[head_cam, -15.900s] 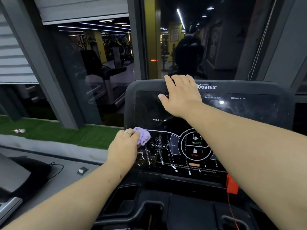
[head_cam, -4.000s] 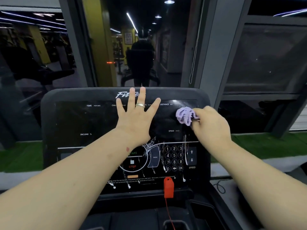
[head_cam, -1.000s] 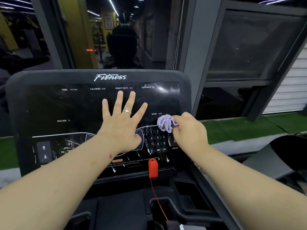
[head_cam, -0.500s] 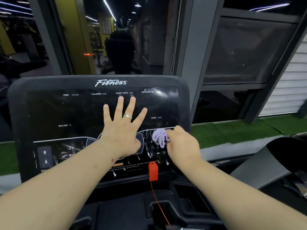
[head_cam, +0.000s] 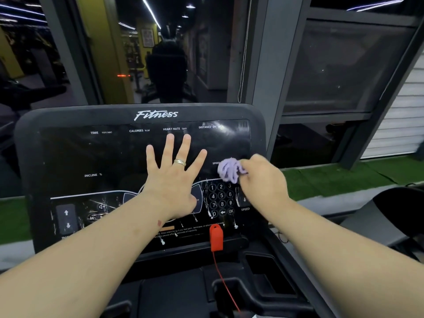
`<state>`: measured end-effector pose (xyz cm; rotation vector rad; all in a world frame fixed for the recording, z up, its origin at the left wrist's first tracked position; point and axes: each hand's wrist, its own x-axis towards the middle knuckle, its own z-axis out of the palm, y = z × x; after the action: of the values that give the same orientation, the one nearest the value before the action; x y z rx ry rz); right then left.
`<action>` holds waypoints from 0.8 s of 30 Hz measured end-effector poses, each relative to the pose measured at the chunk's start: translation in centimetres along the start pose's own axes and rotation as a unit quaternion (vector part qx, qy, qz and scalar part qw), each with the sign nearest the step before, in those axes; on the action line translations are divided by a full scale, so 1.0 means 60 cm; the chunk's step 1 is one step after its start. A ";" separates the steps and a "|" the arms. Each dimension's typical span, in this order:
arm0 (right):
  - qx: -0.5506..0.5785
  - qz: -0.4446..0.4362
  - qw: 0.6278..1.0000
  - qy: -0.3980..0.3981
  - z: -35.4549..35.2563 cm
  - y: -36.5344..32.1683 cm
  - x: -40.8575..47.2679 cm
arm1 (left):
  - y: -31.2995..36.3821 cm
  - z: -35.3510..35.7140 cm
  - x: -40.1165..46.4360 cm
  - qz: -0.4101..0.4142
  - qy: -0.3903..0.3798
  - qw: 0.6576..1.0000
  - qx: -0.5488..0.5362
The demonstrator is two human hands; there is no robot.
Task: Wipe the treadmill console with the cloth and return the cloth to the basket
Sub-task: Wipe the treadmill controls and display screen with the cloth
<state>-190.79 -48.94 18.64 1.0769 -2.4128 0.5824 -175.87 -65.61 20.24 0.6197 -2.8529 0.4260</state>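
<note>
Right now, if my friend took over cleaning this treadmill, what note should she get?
Left hand: flat, spread, resting on the console screen.
Right hand: fingers bunched round the purple cloth, just above the number keypad.
Done: cannot tell how much is wiped; white streaks show along the lower button row.
Left: finish wiping, then return the cloth to the basket, which is out of view.

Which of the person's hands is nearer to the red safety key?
Left. The left hand lies flat just up-left of the red safety key; the right hand is farther up-right.
</note>
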 end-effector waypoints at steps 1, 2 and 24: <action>0.018 0.026 0.999 0.032 0.004 -0.004 0.001 | -0.001 0.001 0.000 -0.001 0.000 1.000 -0.001; 0.037 0.048 0.997 0.050 0.009 -0.014 -0.011 | -0.001 0.001 0.000 -0.001 0.002 1.000 -0.002; 0.084 0.119 0.988 0.046 0.060 -0.010 -0.090 | 0.016 0.019 -0.008 -0.008 0.014 1.000 -0.010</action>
<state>-187.83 -48.10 12.90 0.8082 -2.4632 0.9089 -176.00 -64.95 18.80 0.6268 -2.8201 0.4008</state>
